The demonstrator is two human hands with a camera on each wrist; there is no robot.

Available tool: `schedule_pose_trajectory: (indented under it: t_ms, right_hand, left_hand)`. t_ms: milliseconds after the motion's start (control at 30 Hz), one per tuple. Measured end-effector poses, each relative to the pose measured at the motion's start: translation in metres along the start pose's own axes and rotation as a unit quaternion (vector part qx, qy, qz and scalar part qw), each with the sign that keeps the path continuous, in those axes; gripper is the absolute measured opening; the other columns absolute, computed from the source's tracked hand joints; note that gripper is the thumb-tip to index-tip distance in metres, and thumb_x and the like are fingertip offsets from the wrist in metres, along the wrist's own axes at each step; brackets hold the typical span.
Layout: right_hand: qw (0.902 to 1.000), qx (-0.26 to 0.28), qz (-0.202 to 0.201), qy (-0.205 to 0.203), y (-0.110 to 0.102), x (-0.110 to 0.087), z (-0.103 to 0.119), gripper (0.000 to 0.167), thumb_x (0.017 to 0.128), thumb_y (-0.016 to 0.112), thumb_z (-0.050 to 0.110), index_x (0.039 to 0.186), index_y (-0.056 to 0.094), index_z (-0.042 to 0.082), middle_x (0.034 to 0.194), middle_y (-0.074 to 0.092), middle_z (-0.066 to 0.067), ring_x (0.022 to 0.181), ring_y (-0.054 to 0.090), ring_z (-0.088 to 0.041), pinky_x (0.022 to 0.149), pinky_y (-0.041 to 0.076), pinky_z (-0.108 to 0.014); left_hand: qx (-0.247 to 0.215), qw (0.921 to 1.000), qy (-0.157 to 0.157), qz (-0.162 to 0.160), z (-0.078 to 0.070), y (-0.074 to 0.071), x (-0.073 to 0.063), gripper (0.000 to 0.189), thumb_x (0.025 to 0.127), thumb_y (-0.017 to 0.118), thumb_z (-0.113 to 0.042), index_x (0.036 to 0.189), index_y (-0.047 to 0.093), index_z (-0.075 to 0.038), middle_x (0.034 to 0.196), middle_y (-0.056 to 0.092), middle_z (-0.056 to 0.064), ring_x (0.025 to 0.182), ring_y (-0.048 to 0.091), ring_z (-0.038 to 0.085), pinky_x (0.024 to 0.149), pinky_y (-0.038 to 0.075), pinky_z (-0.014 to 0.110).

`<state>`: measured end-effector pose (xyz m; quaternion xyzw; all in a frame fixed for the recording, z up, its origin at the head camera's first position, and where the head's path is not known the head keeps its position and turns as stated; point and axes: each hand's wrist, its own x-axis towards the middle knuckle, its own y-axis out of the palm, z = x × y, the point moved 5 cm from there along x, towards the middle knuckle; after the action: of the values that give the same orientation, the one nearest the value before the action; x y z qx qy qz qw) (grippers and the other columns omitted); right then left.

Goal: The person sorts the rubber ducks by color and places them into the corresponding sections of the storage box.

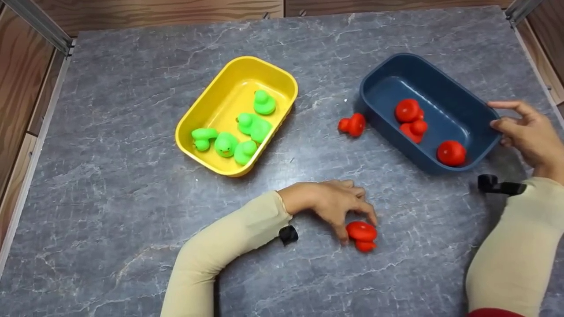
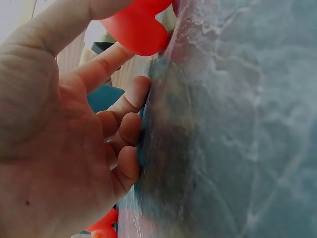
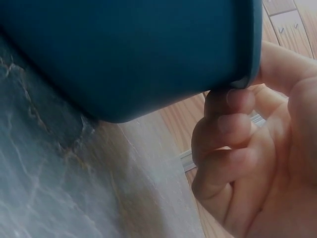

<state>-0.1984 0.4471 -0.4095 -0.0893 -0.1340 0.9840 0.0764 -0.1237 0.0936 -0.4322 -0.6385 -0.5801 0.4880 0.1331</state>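
Note:
With thumb and index finger on either side, my left hand (image 1: 332,204) pinches a red rubber duck (image 1: 362,231) lying on the table. The left wrist view shows that red duck (image 2: 138,32) between thumb and index, the other fingers curled near the tabletop. At the right, my right hand (image 1: 531,132) grips the rim of a dark blue bin (image 1: 396,143) at its right corner. In the right wrist view the fingertips (image 3: 240,101) meet the underside of the bin's rim. Several red ducks, one of them a duck (image 1: 451,152) near the front corner, lie inside the bin.
A yellow bin (image 1: 211,94) left of centre holds several green rubber ducks (image 1: 226,144). Another red duck (image 1: 352,124) lies on the grey marbled table (image 1: 110,220) against the blue bin's left side. Wooden panels (image 1: 176,13) border the table.

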Motion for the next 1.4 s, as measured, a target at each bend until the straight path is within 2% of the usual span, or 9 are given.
schedule_pose_trajectory:
  t_ms: [133,567,667,833,1133,1267,1400]
  right_hand:
    - [0.9996,0.028,0.004,-0.005,0.001,0.0002,0.0006,0.046,0.09,0.05,-0.009,0.108,0.068,0.029,0.058,0.064,0.01,0.041,0.039,-0.007,0.042,0.033,-0.019]
    - [1.0,-0.003,-0.001,-0.005,0.0015,0.0006,0.0013,0.046,0.09,0.051,-0.008,0.107,0.068,0.032,0.058,0.062,0.013,0.041,0.038,-0.006,0.042,0.033,-0.019]
    - [1.0,-0.006,-0.004,-0.005,0.0008,0.0003,0.0015,0.047,0.09,0.05,-0.008,0.107,0.067,0.033,0.057,0.062,0.013,0.041,0.037,-0.006,0.042,0.032,-0.02]
    - [0.9998,0.019,0.001,0.0,0.0012,-0.0002,0.0005,0.046,0.09,0.05,-0.009,0.106,0.068,0.031,0.057,0.062,0.011,0.041,0.037,-0.006,0.041,0.031,-0.021]
    - [0.9984,0.056,0.01,-0.01,0.0019,0.0004,-0.0003,0.046,0.089,0.05,-0.011,0.107,0.069,0.027,0.06,0.066,0.009,0.041,0.039,-0.006,0.042,0.032,-0.019]
    - [0.9978,0.062,0.011,-0.02,0.0012,0.0004,-0.0001,0.046,0.089,0.049,-0.012,0.108,0.07,0.025,0.059,0.065,0.008,0.041,0.038,-0.007,0.041,0.031,-0.02]
    - [0.9983,0.056,0.01,-0.009,0.0013,0.0002,-0.0012,0.046,0.089,0.05,-0.011,0.107,0.07,0.027,0.059,0.065,0.009,0.041,0.04,-0.006,0.042,0.033,-0.019]
  left_hand:
    - [0.009,1.0,-0.004,0.002,-0.0005,-0.0003,0.0014,0.066,0.073,0.081,-0.045,0.132,0.05,-0.046,0.114,0.044,-0.008,0.1,0.037,0.01,0.081,0.03,0.017]
    - [0.006,1.0,0.004,-0.002,0.0003,-0.0001,0.002,0.055,0.077,0.078,-0.043,0.127,0.054,-0.044,0.113,0.043,-0.008,0.1,0.036,0.011,0.079,0.028,0.016]
    - [-0.009,0.9999,0.01,-0.004,0.0014,-0.0004,0.0023,0.055,0.077,0.078,-0.044,0.127,0.055,-0.043,0.113,0.044,-0.008,0.099,0.036,0.01,0.079,0.028,0.016]
    - [-0.064,0.9975,0.023,-0.019,0.005,-0.0001,0.0017,0.054,0.077,0.078,-0.043,0.127,0.056,-0.041,0.114,0.047,-0.009,0.1,0.038,0.01,0.08,0.028,0.017]
    - [-0.146,0.9867,0.052,-0.048,0.0088,-0.0022,0.0002,0.054,0.078,0.078,-0.043,0.127,0.057,-0.035,0.108,0.056,-0.009,0.098,0.045,0.005,0.079,0.031,0.015]
    - [-0.21,0.9745,0.067,-0.045,0.0079,-0.0044,0.0009,0.053,0.079,0.08,-0.035,0.127,0.058,-0.03,0.108,0.058,-0.008,0.095,0.049,0.005,0.079,0.035,0.014]
    - [-0.262,0.961,0.075,-0.043,0.0072,-0.0058,0.0008,0.052,0.08,0.08,-0.027,0.127,0.058,-0.024,0.107,0.058,-0.005,0.093,0.052,0.006,0.079,0.039,0.013]
